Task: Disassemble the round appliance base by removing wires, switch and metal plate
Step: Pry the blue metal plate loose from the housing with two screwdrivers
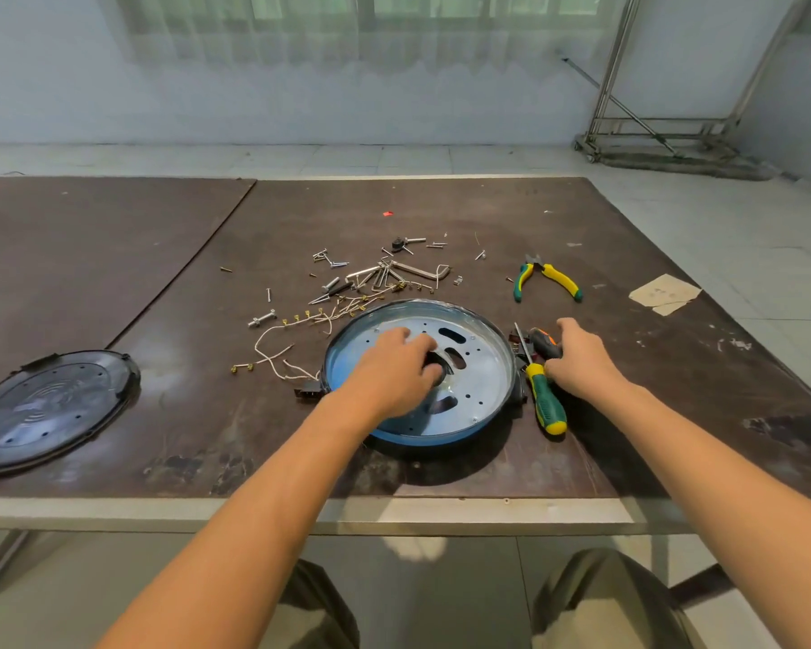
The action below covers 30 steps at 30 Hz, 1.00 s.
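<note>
**Wires out, metal plate still in the round base**

The round base (445, 435) sits near the front middle of the worktop (441, 208). White wires (272, 341) and a black switch (307, 390) lie just left of it, seemingly already removed. The metal plate (481, 367) remains inside. The left grip (396, 374) hooks curled fingers into the plate's centre hole. The right grip (581, 360) rests beside two screwdrivers (548, 405); whether it holds anything, I cannot tell.

We are logging on the table (488, 208): round base (441, 440) sitting centre-front, metal plate (483, 367) lying in it | wires (277, 351) trailing off its left | screws and hex keys (385, 274) lying behind | pliers (546, 278) lying behind-right | screwdrivers (548, 402) lying just right | cover (48, 405) lying far left.
</note>
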Each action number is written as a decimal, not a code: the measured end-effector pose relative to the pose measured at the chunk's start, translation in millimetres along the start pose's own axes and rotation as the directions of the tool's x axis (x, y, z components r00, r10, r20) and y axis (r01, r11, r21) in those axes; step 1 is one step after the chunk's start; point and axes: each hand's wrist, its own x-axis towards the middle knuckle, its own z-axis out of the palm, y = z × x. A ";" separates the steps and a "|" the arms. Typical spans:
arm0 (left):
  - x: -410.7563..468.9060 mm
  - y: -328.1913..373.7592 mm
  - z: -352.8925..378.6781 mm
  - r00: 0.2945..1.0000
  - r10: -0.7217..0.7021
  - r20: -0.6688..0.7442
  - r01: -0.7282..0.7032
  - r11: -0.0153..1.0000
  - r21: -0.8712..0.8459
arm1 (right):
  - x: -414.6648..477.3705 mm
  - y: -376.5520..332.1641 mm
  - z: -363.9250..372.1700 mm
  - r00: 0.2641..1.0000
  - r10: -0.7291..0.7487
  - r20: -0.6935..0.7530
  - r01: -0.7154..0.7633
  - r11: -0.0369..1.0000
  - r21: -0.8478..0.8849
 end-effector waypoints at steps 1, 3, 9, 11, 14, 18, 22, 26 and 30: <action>1.0 -0.5 5.9 0.998 0.037 0.048 -0.038 0.999 0.027 | -1.2 -1.6 -2.7 1.000 0.002 -0.029 -0.001 0.999 0.037; 1.7 -6.2 12.7 0.994 0.067 0.081 -0.071 0.996 0.054 | -5.5 -6.9 -10.9 0.994 -0.027 -0.102 0.036 0.996 0.086; 2.7 -18.8 14.5 0.990 0.123 0.062 -0.127 0.989 0.071 | -37.6 -60.7 -44.7 0.966 -0.218 -0.137 0.255 0.731 0.633; 2.8 -19.1 15.3 0.990 0.130 0.058 -0.135 0.986 0.094 | -53.8 -80.1 -53.2 0.943 -0.332 0.005 0.157 0.460 0.874; 2.4 -18.0 16.1 0.990 0.127 0.068 -0.135 0.982 0.132 | -71.8 -97.0 -47.5 0.879 -0.458 0.133 -0.009 0.264 0.965; 0.5 -17.2 17.8 0.985 0.144 0.097 -0.158 0.975 0.156 | -83.8 -101.7 -18.3 0.893 -0.441 0.093 -0.020 0.166 0.986; 0.6 -15.7 17.6 0.985 0.134 0.110 -0.151 0.976 0.160 | -85.6 -89.1 1.8 0.887 -0.456 0.072 -0.008 0.141 0.990; 0.4 -15.1 17.7 0.985 0.139 0.105 -0.153 0.977 0.147 | -86.6 -82.6 9.1 0.879 -0.471 0.065 -0.011 0.116 0.993; 0.7 -15.2 17.4 0.985 0.137 0.103 -0.150 0.979 0.135 | -90.0 -79.8 15.9 0.863 -0.500 0.075 -0.003 0.142 0.990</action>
